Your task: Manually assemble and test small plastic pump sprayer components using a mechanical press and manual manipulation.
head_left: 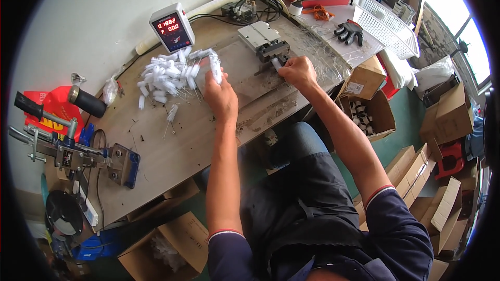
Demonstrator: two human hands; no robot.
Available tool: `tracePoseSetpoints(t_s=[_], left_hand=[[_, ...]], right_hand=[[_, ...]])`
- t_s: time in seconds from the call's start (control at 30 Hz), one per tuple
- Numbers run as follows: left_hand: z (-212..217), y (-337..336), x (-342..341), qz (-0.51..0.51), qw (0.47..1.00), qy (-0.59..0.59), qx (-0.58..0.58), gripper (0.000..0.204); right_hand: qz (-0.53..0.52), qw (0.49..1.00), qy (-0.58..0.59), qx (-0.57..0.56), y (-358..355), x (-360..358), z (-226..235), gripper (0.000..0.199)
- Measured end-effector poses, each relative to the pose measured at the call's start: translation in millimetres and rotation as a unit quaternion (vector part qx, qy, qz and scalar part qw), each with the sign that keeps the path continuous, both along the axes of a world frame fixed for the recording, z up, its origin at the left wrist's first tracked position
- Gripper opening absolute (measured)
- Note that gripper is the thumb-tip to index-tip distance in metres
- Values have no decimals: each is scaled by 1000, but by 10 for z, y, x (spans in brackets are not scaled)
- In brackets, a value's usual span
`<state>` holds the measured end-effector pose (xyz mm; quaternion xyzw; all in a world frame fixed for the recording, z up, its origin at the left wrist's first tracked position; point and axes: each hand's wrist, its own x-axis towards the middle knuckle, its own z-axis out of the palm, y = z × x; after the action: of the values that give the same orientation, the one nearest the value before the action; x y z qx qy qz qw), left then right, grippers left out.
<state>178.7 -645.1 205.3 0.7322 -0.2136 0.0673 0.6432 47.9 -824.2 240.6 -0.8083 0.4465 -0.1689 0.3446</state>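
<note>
Left fingers (pixel 225 81) grip a white brush (pixel 215 66), right fingers (pixel 289 71) pinch a pale piece (pixel 276 63)

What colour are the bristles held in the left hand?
White bristles, in the left hand; the head view shows them best.

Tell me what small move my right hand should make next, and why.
Perhaps steady the pale piece at the metal fixture: your right hand seems to pinch it there, while your left hand holds a white brush apart from the fixture.
</note>
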Motion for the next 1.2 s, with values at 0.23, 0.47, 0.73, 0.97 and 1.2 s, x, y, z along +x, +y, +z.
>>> tracePoseSetpoints(t_s=[0.23, 0.47, 0.73, 0.97, 1.2], left_hand=[[-131, 42, 47, 57, 991, -117, 37, 15], [4, -40, -19, 23, 986, -157, 49, 13], [15, -209, -212, -63, 954, -220, 194, 14], [29, -415, -355, -76, 934, -231, 261, 16], [114, -482, -456, -70, 888, -289, 352, 15]], right_hand=[[-12, 999, -32, -17, 103, -4, -133, 24], [-62, 991, -77, -92, 40, 50, -183, 26], [-59, 983, -136, -105, 192, -61, -238, 22], [-61, 977, -152, -139, 198, -58, -270, 20], [-51, 973, -172, -147, 160, -89, -291, 19]])
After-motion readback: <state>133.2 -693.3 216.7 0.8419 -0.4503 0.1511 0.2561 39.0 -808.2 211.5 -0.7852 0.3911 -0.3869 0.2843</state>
